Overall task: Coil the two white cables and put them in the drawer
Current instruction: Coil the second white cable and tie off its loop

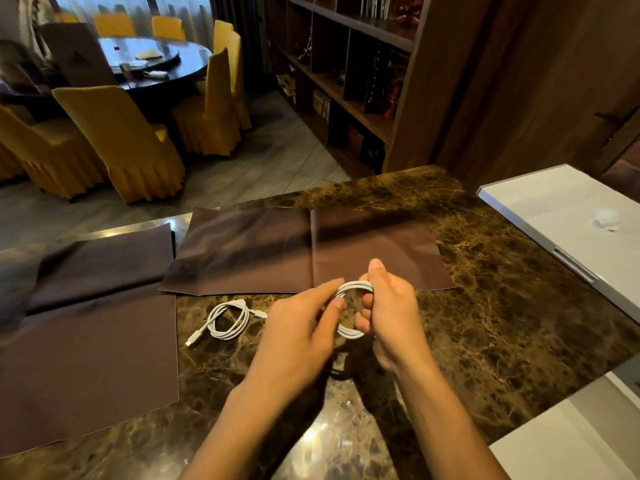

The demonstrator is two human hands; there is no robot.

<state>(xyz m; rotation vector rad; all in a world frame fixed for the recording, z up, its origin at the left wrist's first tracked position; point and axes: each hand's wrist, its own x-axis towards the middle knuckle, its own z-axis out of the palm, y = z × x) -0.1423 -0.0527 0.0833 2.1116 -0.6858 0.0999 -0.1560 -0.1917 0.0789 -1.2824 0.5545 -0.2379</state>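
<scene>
A white cable [350, 292] is wound into a small coil and held above the marble counter [485, 306]. My right hand [391, 306] is shut around the coil's right side, thumb up. My left hand [304, 323] pinches the coil's left side between thumb and forefinger. The second white cable [227, 322] lies loosely coiled on the counter to the left of my hands, both of its plugs sticking out. A white drawer unit [568, 220] with a long handle stands at the right edge of the counter; whether a drawer is open I cannot tell.
Two brown mats lie on the counter, one [294, 251] behind my hands and one [86, 341] at the left. Another white surface [571, 438] fills the bottom right corner. Beyond the counter stand yellow-covered chairs, a round table and a bookshelf.
</scene>
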